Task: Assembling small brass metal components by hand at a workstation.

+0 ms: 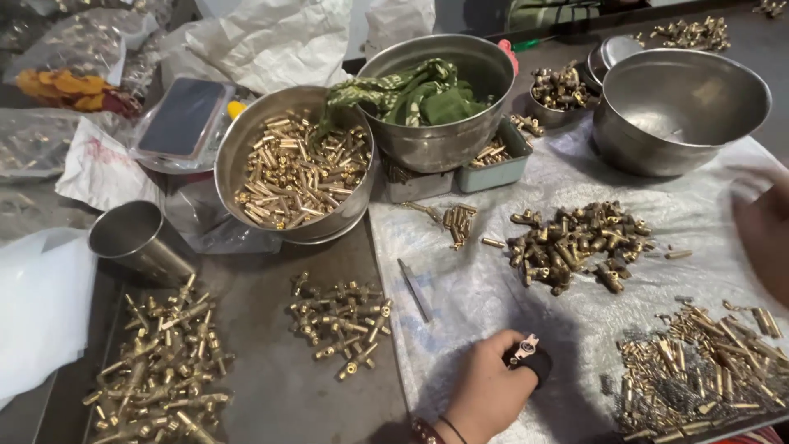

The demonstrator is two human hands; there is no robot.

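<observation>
My left hand rests low in the middle of the view on a clear plastic sheet. Its fingers are closed around a small black holder with a little metal fitting at its tip. My right hand shows only as a blur at the right edge, above the sheet; its fingers and whatever it may hold cannot be made out. Between the two hands lies a heap of brass fittings. A pile of thin brass pins mixed with small springs sits just right of my left hand.
Behind stand a steel bowl of brass pins, a bowl holding a green cloth and an empty steel bowl. On the dark table at left lie brass T-fittings, a larger heap and a tipped steel cup. A thin metal blade lies on the sheet.
</observation>
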